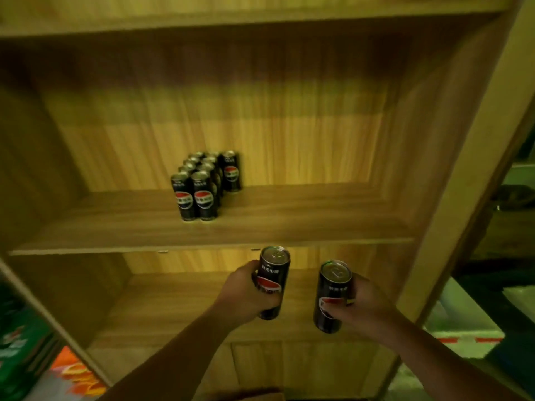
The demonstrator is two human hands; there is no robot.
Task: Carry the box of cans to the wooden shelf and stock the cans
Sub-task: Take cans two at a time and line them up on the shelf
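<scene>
Stocking | left hand (246,290) fingers wrap left can (273,280), right hand (362,306) fingers wrap right can (333,296) | risk: bumping cans on shelf (202,186) topples them

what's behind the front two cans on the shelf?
Behind the front two cans more black cans stand in two rows, plus one to the right. Only their tops show; exact count unclear.

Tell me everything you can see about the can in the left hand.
The slim black drink can in the left hand looks like metal, with a silver top and closed pull tab. White characters run under the rim above a red, white and blue round logo. It is upright, tipped slightly, held below the front edge of the wooden shelf board, fingers wrapped around its lower half. Its base is partly hidden.
</scene>
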